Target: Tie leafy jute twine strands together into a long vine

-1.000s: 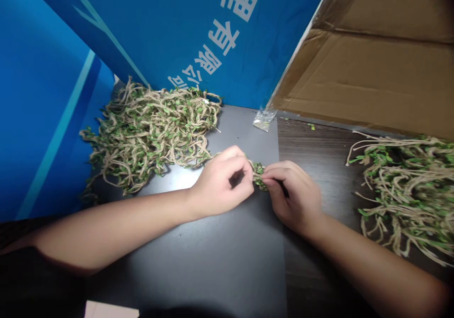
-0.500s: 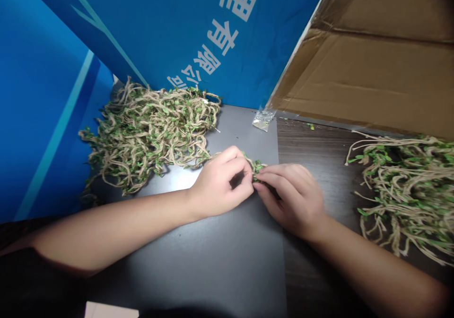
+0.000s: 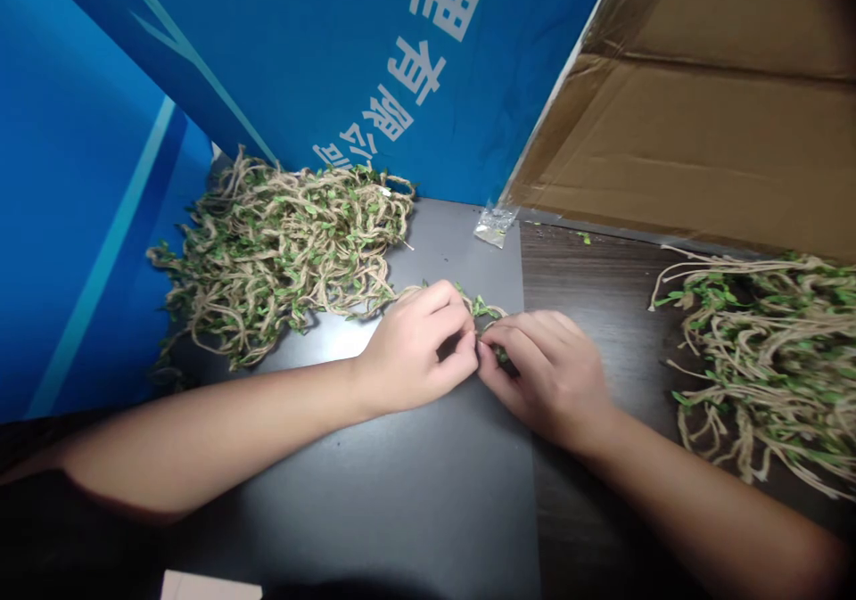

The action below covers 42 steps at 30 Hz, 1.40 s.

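Leafy twine strand [image 3: 482, 307], at the meeting point of two hands above the worktop [image 3: 401, 493]. Compared with a second ago, the right hand [image 3: 552, 377] has moved in toward the left hand [image 3: 420, 349], so that the fingertips now almost touch and the leafy clump once exposed between them is largely covered; the left hand has hardly shifted. The change suggests close fingertip work at one spot on the strand. The strand is tan twine set with small green leaves; a short length arches beyond the fingertips. Left hand: fingers curled into a ring, thumb and forefinger pinched together on the strand. Right hand: thumb and fingers likewise pinched at the strand, though the exact portion gripped is hidden by the fingertips. Beyond the left hand, a tangled pile of leafy twine [image 3: 294, 243]; at far right, a second pile with loose pale ends [image 3: 776, 359]. Behind: a blue panel [image 3: 300, 47], a cardboard sheet [image 3: 702, 136] and, near its lower corner, a clear packet [image 3: 493, 227].
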Tool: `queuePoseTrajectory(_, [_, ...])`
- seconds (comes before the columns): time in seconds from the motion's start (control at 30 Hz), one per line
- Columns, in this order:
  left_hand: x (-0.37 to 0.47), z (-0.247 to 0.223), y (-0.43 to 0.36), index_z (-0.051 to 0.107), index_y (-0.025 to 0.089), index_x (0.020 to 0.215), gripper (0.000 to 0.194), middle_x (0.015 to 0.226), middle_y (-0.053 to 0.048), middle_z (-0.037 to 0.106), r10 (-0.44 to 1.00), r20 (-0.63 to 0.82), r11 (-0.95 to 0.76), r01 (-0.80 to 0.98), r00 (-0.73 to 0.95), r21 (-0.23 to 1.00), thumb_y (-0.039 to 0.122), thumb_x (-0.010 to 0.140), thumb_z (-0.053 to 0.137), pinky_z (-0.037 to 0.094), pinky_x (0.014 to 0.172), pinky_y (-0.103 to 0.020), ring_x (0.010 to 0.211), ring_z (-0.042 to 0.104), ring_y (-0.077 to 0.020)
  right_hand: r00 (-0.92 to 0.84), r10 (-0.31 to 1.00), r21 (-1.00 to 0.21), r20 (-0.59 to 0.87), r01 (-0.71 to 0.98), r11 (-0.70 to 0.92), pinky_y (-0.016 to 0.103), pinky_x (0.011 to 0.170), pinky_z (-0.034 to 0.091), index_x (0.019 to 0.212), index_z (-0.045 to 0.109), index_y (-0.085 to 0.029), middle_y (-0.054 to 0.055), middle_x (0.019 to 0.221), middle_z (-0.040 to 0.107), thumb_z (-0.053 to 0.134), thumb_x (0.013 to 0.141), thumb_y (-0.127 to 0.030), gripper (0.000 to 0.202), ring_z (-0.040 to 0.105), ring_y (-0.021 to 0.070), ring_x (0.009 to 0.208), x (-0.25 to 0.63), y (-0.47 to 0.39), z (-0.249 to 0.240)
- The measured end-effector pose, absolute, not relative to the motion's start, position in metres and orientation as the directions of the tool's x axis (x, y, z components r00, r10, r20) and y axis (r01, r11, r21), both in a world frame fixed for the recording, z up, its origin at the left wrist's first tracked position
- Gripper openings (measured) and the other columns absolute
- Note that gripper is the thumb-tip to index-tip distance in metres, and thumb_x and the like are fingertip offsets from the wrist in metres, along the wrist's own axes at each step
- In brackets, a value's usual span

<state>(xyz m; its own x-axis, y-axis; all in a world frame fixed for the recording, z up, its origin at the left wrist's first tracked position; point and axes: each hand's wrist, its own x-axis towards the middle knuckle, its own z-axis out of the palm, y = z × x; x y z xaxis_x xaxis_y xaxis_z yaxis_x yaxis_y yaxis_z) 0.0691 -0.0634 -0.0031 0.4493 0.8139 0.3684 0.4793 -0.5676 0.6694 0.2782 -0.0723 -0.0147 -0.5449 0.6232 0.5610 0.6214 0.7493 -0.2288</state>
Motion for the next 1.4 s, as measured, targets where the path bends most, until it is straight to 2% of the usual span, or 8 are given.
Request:
queuePoseTrajectory(0.23, [0.069,-0.005,-0.061,0.065,0.016,0.083,0.009,0.089,-0.003,0.057,0.887,0.289,-0.435,0.442,0.361,0.784,0.013,0.091,0.061,0.045,0.070,-0.028,0.077,0.056,-0.0133,-0.503,0.703,-0.396,0.503,0.588,0.705,0.033,0.075,0.050,0.101,0.055,-0.020,0.005,0.093,0.067,0.058,0.101,-0.011,0.009,0.061,0.0186,0.084,0.279,-0.069,-0.024])
queuePoseTrajectory(0.33, [0.069,-0.006,-0.060,0.065,0.016,0.084,0.009,0.090,-0.003,0.056,0.889,0.281,-0.423,0.418,0.361,0.804,0.012,0.091,0.060,0.045,0.070,-0.028,0.077,0.056,-0.0128,-0.483,0.722,-0.427,0.495,0.589,0.686,0.031,0.076,0.050,0.101,0.053,-0.020,0.006,0.095,0.063,0.051,0.103,-0.010,0.010,0.059,0.0177,0.086,0.279,-0.068,-0.029])
queuePoseTrajectory(0.5, [0.068,-0.007,-0.062,0.066,0.016,0.094,0.003,0.096,-0.004,0.060,0.848,0.320,-0.473,0.331,0.422,0.817,0.018,0.093,0.066,0.049,0.074,-0.028,0.081,0.059,-0.0132,-0.459,0.736,-0.480,0.498,0.561,0.675,0.031,0.078,0.050,0.103,0.051,-0.021,0.005,0.098,0.062,0.051,0.104,-0.012,0.009,0.059,0.0171,0.089,0.280,-0.067,-0.028])
queuePoseTrajectory(0.6, [0.068,-0.008,-0.062,0.064,0.017,0.099,0.010,0.099,-0.005,0.063,0.839,0.335,-0.492,0.337,0.428,0.803,0.021,0.093,0.070,0.049,0.076,-0.029,0.085,0.061,-0.0150,-0.451,0.741,-0.547,0.497,0.499,0.671,0.030,0.079,0.051,0.104,0.050,-0.021,0.005,0.099,0.061,0.051,0.104,-0.011,0.010,0.060,0.0164,0.091,0.280,-0.065,-0.026])
queuePoseTrajectory(0.8, [0.068,-0.009,-0.061,0.064,0.017,0.101,0.006,0.100,-0.005,0.063,0.836,0.348,-0.505,0.349,0.424,0.789,0.017,0.095,0.065,0.050,0.075,-0.029,0.083,0.062,-0.0142,-0.470,0.750,-0.644,0.465,0.402,0.651,0.030,0.084,0.053,0.109,0.054,-0.022,0.005,0.102,0.064,0.058,0.101,-0.012,0.013,0.063,0.0160,0.095,0.280,-0.066,-0.023])
queuePoseTrajectory(0.97, [0.067,-0.008,-0.060,0.063,0.016,0.096,0.002,0.095,-0.004,0.061,0.854,0.332,-0.481,0.366,0.401,0.797,0.016,0.095,0.064,0.049,0.072,-0.028,0.079,0.059,-0.0131,-0.416,0.786,-0.644,0.458,0.454,0.616,0.030,0.081,0.052,0.111,0.058,-0.022,0.003,0.100,0.067,0.068,0.096,-0.014,0.020,0.063,0.0153,0.090,0.280,-0.068,-0.022])
queuePoseTrajectory(1.13, [0.068,-0.008,-0.059,0.061,0.016,0.093,0.001,0.092,-0.003,0.059,0.864,0.291,-0.453,0.384,0.410,0.804,0.015,0.093,0.062,0.047,0.070,-0.029,0.078,0.058,-0.0132,-0.435,0.786,-0.625,0.440,0.479,0.616,0.031,0.077,0.051,0.105,0.059,-0.022,0.002,0.094,0.067,0.065,0.097,-0.013,0.013,0.062,0.0160,0.085,0.280,-0.068,-0.022])
queuePoseTrajectory(1.4, [0.069,-0.004,-0.058,0.060,0.017,0.088,0.003,0.088,-0.002,0.058,0.901,0.227,-0.372,0.392,0.368,0.841,0.014,0.088,0.062,0.045,0.068,-0.029,0.073,0.056,-0.0127,-0.394,0.794,-0.652,0.464,0.455,0.607,0.031,0.078,0.052,0.105,0.057,-0.023,0.004,0.097,0.066,0.059,0.099,-0.011,0.013,0.065,0.0166,0.089,0.280,-0.066,-0.022])
